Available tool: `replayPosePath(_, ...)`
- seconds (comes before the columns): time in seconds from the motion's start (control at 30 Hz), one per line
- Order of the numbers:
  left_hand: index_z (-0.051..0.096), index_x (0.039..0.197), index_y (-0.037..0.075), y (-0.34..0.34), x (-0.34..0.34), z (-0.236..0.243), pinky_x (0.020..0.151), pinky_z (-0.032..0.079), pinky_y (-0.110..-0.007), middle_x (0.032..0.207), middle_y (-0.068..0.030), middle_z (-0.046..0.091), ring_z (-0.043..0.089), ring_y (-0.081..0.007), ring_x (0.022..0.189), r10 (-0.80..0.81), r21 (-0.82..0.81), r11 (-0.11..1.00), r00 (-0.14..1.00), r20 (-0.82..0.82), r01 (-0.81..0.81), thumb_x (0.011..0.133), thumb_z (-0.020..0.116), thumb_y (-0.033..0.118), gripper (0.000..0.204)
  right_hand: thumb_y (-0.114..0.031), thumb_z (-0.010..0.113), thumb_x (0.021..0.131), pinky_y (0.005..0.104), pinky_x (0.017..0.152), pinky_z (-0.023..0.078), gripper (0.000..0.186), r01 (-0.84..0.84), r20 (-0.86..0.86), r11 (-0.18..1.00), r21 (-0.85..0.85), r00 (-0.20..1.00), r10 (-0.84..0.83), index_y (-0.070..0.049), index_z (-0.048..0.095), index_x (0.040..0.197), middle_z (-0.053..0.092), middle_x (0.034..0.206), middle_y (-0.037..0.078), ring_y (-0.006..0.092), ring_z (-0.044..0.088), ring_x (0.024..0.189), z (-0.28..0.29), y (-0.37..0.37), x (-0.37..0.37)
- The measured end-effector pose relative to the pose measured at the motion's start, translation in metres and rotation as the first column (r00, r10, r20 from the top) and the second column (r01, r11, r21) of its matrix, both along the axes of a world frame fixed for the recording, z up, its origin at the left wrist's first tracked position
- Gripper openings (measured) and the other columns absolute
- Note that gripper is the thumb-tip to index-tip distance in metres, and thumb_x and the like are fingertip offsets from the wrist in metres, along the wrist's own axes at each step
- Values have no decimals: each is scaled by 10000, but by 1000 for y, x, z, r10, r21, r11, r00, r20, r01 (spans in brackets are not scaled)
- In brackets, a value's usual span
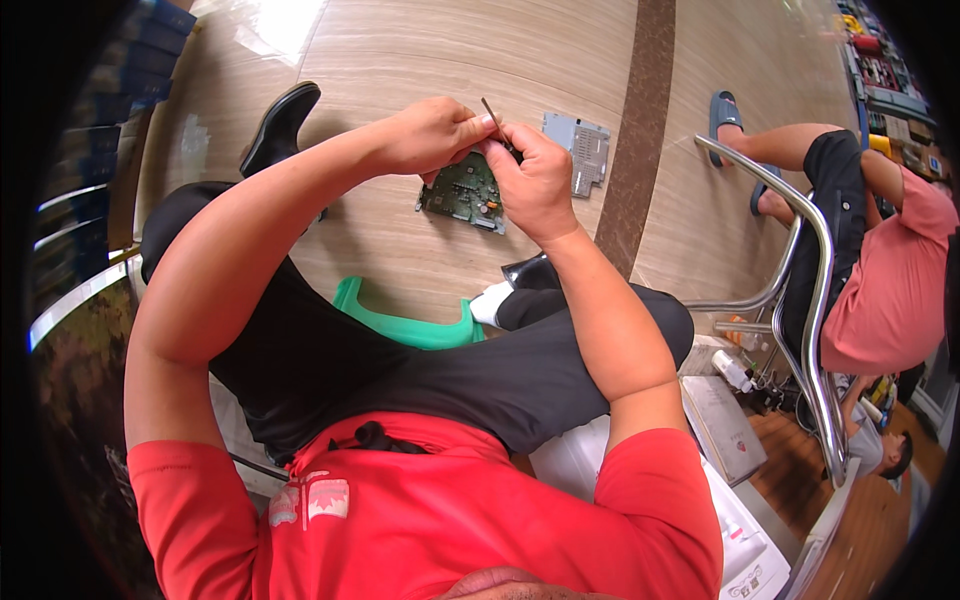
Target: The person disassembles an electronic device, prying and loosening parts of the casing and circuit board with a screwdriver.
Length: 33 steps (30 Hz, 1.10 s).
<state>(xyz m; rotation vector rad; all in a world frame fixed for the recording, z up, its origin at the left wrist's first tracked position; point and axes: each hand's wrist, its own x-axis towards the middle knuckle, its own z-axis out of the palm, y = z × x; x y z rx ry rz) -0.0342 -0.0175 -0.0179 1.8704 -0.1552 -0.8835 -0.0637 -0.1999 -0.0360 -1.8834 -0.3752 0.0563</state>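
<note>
My left hand [437, 137] and my right hand [537, 184] meet in front of me over the floor, fingers closed in a pinch. A thin dark rod [490, 108] sticks up between their fingertips; its lower part is hidden by the fingers. Right under the hands is a green circuit board [462, 190] with small components and connectors along its edge, partly covered by my hands. A grey metal plate [590, 152] with slots and cut-outs lies on the floor just beyond my right hand.
A green plastic stool [405, 328] shows between my legs. A brown strip [640, 130] crosses the tiled floor. To the right, a person in a pink shirt [893, 280] sits by a metal chair frame [825, 260]. Stacked blue boxes [95, 150] stand left; a white box [740, 535] is lower right.
</note>
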Motion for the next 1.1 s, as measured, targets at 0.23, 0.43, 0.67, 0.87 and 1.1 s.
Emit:
replayPosePath(0.23, 509, 726, 29, -5, 3, 4, 468, 467, -294, 564, -13, 452, 518, -128, 480, -8, -11, 1000, 1000, 3, 8, 1082, 347, 460, 582, -33, 684, 861, 354, 620, 485, 48, 71, 46, 997, -27, 997, -69, 11, 682, 881, 651, 794, 154, 273, 629, 683, -4, -2, 0)
replayPosePath(0.43, 508, 704, 27, -9, 3, 4, 456, 465, -294, 569, -15, 457, 525, -129, 476, -7, 7, 1000, 1000, -2, 7, 1081, 346, 466, 601, -38, 688, 856, 358, 609, 483, 50, 62, 53, 996, -56, 997, -59, 8, 681, 874, 646, 776, 160, 278, 626, 668, -1, -5, 1)
replayPosePath(0.67, 510, 695, 27, -14, 6, -1, 450, 465, -288, 577, -18, 464, 536, -130, 479, -10, 16, 1000, 1000, 26, 10, 1082, 347, 459, 602, -44, 683, 855, 362, 614, 485, 59, 58, 20, 995, -80, 998, -57, 9, 684, 883, 652, 777, 162, 279, 632, 674, -2, -11, 5)
replayPosePath(0.87, 518, 706, 18, -13, 6, -5, 459, 471, -299, 584, -28, 486, 537, -136, 478, -8, 29, 1000, 999, 49, 7, 1082, 375, 428, 575, -44, 676, 862, 353, 626, 490, 72, 43, 27, 994, -100, 999, -40, 7, 691, 910, 659, 792, 161, 267, 641, 690, 2, -12, 5)
replayPosePath(1.1, 499, 690, 22, -12, 7, 3, 476, 484, -303, 569, -45, 493, 553, -151, 478, -24, -20, 999, 998, 58, 25, 1073, 385, 460, 593, -24, 690, 869, 305, 664, 512, 124, 68, -30, 998, -3, 997, -68, 1, 711, 988, 696, 846, 127, 195, 665, 740, -5, -15, 5)
